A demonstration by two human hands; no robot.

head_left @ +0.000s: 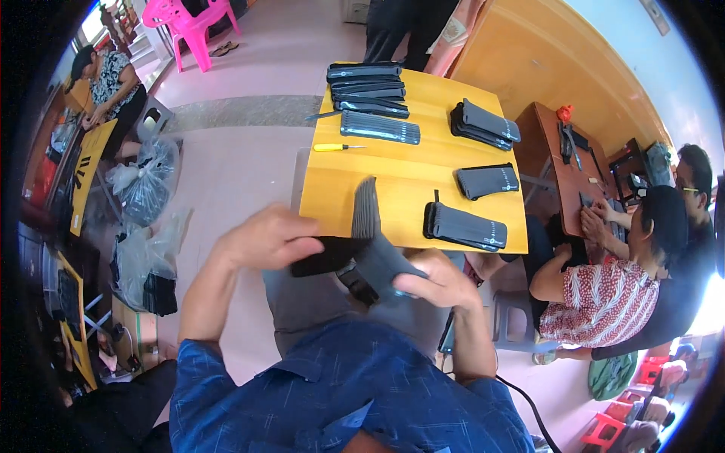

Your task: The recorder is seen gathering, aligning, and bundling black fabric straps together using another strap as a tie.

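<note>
Both hands gripped a dark comb-like piece [370, 241] above the lap, short of the yellow table [393, 181]: left hand [264, 238] closed on its flat end, right hand [438, 283] pinching the handle. It looked light, stiff, best held by the spine.

Blue crosshatch-pattern shirt, sleeves rolled to elbows; bare forearms, hands.

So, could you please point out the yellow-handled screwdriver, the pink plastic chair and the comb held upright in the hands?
yellow-handled screwdriver [331, 147], head view, on its yellow handle.
pink plastic chair [190, 21], head view, on its seat.
comb [365, 209], head view, on its toothed part.
</note>
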